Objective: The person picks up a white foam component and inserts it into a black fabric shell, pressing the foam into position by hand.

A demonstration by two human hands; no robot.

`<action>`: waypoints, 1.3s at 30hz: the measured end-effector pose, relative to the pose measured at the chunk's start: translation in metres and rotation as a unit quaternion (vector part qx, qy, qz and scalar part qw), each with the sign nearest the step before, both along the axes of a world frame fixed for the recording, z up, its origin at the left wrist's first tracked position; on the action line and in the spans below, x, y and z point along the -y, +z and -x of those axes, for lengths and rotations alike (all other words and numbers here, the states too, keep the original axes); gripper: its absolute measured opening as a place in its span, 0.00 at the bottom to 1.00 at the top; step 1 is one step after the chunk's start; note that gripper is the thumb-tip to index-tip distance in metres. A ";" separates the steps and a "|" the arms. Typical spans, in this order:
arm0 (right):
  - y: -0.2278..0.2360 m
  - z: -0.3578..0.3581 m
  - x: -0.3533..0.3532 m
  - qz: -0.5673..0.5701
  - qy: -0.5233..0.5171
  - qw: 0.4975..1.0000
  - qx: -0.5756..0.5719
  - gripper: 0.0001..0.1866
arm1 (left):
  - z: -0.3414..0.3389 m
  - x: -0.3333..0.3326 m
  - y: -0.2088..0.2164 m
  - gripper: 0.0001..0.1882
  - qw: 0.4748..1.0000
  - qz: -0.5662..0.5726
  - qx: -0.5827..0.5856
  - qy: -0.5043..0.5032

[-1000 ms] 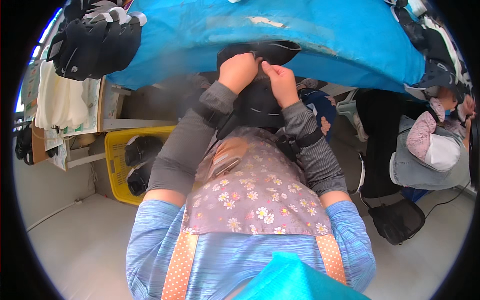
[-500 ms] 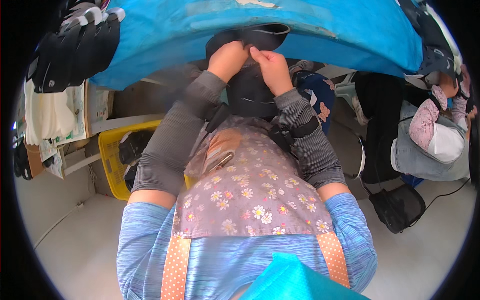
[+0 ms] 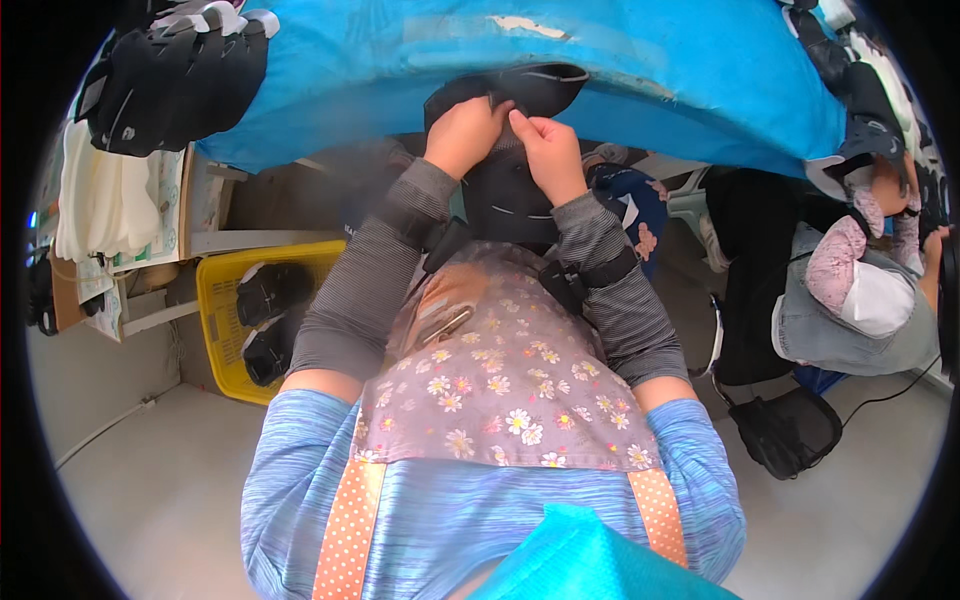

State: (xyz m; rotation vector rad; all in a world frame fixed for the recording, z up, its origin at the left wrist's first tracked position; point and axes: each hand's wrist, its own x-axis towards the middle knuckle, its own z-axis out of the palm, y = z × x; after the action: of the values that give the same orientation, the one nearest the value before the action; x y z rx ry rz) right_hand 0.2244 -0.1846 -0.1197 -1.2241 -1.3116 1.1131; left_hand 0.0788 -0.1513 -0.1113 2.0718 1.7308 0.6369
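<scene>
A black shoe stretches from the table edge toward my lap, with thin pale lines on it. Its dark collar rests against the blue-covered edge. My left hand is closed at the shoe's middle, fingertips pinching there. Right beside it my right hand is closed too, thumb and forefinger pressed together at the same spot. Any thin lace or thread between the fingertips is too small to make out.
A blue-covered table spans the front. Black shoes stand on its left end, more on its right. White insoles hang at left, above a yellow basket holding black shoes. A co-worker sits at right, near a black bag.
The view has shifted slightly, so the table and basket sit a little differently. Both hands stay at the shoe's middle, and the right fingertips have drawn slightly apart from the left.
</scene>
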 end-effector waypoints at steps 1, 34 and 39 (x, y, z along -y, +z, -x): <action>-0.001 -0.001 -0.002 -0.007 -0.009 1.000 0.005 0.23 | -0.002 -0.002 -0.003 0.24 1.000 0.016 0.017 -0.010; 0.002 0.001 -0.015 0.029 0.070 0.994 0.078 0.25 | 0.009 0.000 -0.028 0.20 0.997 -0.053 0.039 -0.030; 0.002 0.001 -0.007 0.019 0.052 0.997 0.056 0.24 | -0.001 0.013 0.003 0.20 0.995 0.052 0.078 0.041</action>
State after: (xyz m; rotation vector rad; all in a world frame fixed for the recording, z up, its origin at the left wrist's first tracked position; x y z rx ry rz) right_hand 0.2229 -0.1776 -0.1173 -1.2736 -1.4596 1.1616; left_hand 0.0794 -0.1639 -0.1081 1.8381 1.7280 0.6987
